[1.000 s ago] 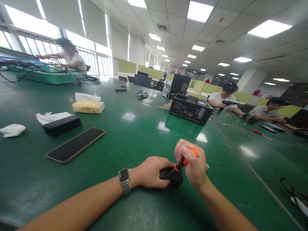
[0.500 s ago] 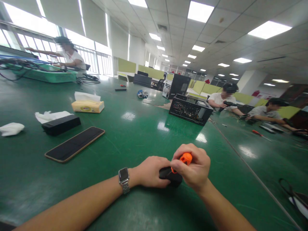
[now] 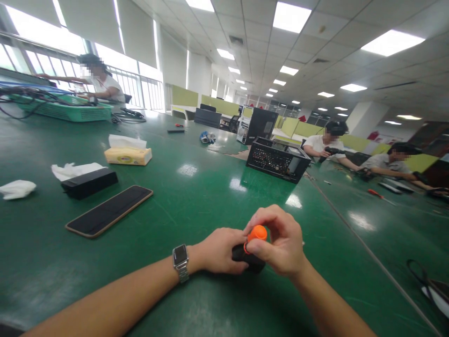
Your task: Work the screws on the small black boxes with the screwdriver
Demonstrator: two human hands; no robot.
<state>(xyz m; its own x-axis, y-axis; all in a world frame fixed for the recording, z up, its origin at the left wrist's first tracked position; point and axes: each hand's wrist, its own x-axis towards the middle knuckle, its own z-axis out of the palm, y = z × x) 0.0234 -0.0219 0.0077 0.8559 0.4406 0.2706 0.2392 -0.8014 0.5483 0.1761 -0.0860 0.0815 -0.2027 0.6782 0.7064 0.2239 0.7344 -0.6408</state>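
Note:
My left hand (image 3: 220,250) is closed around the left end of a small black case (image 3: 256,267), holding it down on the green table. A watch with a metal band is on that wrist. With thumb and fingers, my right hand (image 3: 278,241) grips a screwdriver (image 3: 258,233) by its orange handle. The screwdriver stands nearly upright over the black case, its rounded handle end towards me. My fingers and the handle hide its shaft and tip, so I cannot tell exactly where it touches. The right hand's fingertips are close to the left hand.
Left of my hands lie a phone (image 3: 110,210), a black box (image 3: 90,182) with tissue, and a tissue pack (image 3: 128,156). Ahead stands an open computer case (image 3: 271,161). A green basket (image 3: 91,112) holds cables. Another screwdriver (image 3: 376,193) lies right, near two co-workers; a third sits far left.
My right hand has shifted slightly left, its fingers opening wider around the handle. The screwdriver has tipped more upright. My left hand and the black case have stayed put.

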